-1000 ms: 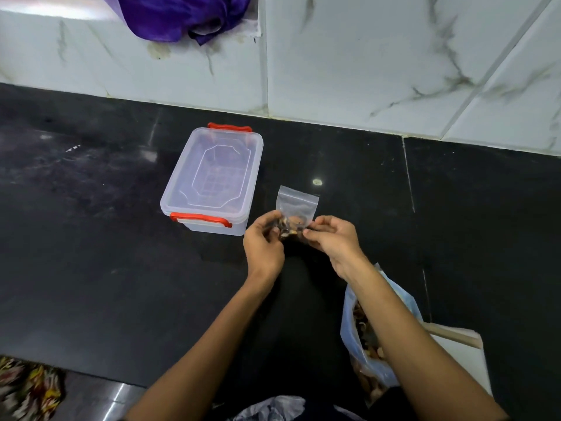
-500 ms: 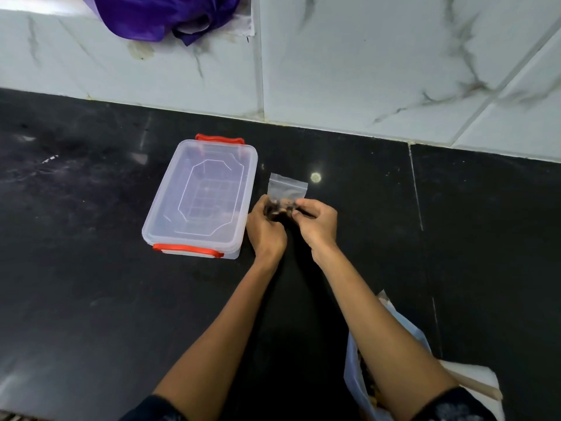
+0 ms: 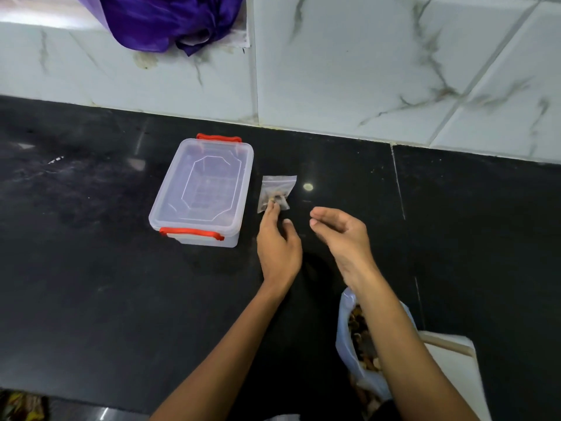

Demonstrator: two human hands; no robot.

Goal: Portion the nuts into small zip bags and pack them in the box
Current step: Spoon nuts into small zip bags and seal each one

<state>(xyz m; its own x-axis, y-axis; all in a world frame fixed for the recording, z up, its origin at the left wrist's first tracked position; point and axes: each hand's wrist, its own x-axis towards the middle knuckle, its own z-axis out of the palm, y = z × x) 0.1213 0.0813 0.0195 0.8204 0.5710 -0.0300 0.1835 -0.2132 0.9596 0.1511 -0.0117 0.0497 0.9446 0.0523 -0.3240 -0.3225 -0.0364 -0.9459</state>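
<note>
Far left, bottom corner: a scrap of patterned yellow-and-dark fabric (image 3: 21, 405), partly cut off by the frame edge.

Upper left: a crumpled purple cloth (image 3: 173, 21) hangs against the white marble-veined wall tiles (image 3: 349, 62).

Work surface: glossy black stone countertop (image 3: 91, 284).

Left of centre: clear rectangular plastic box with red clip handles (image 3: 202, 189), lid on, standing flat on the countertop. Nothing visible inside through the lid.

Just right of the box, not touching it: small clear zip bag (image 3: 277, 192) lying on the countertop with a few brown nuts bunched at its lower end.

Left hand (image 3: 277, 247): reaches forward, fingers extended, fingertips resting on the lower end of the small bag; thumb stands apart to the right. No pinch evident; contact from above only.

Right hand (image 3: 340, 235): above the countertop, near the left hand and apart from the bag. Fingers loosely curled, thumb near the index finger, holding nothing.

Lower right, under the right forearm: larger pale translucent plastic bag of mixed brown nuts (image 3: 361, 344), mouth open. Right of it, a white flat sheet or board (image 3: 455, 375), partly hidden by the arm; material unclear.
</note>
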